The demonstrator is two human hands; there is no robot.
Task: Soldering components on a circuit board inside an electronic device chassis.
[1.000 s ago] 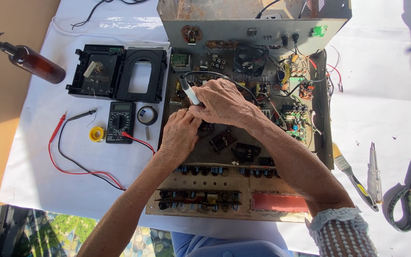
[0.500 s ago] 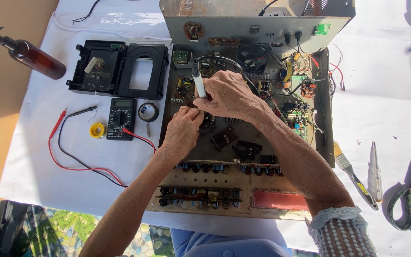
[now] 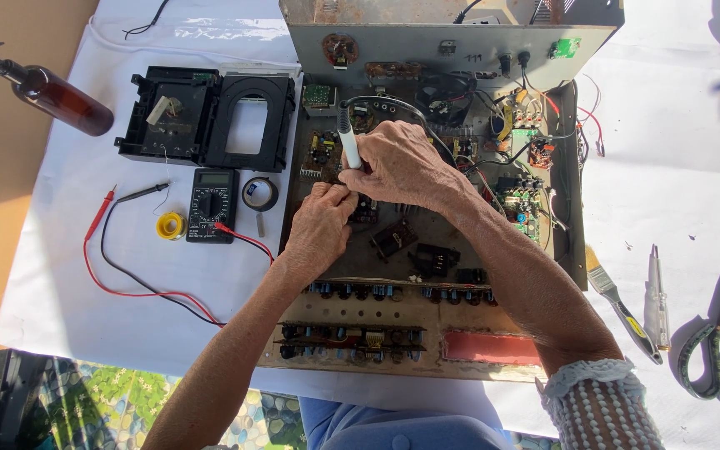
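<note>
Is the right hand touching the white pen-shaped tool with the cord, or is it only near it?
Touching. The head view shows the right hand closed around the white pen-shaped tool, whose upper end sticks out above the fingers, over the open chassis.

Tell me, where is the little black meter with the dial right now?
The black multimeter lies on the white cloth, left of the open chassis, between the yellow solder spool and the tape roll.

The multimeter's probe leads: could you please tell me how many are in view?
2. The red lead loops across the white cloth left of the multimeter; the black lead curves inside that loop, its probe tip near the yellow roll.
</note>
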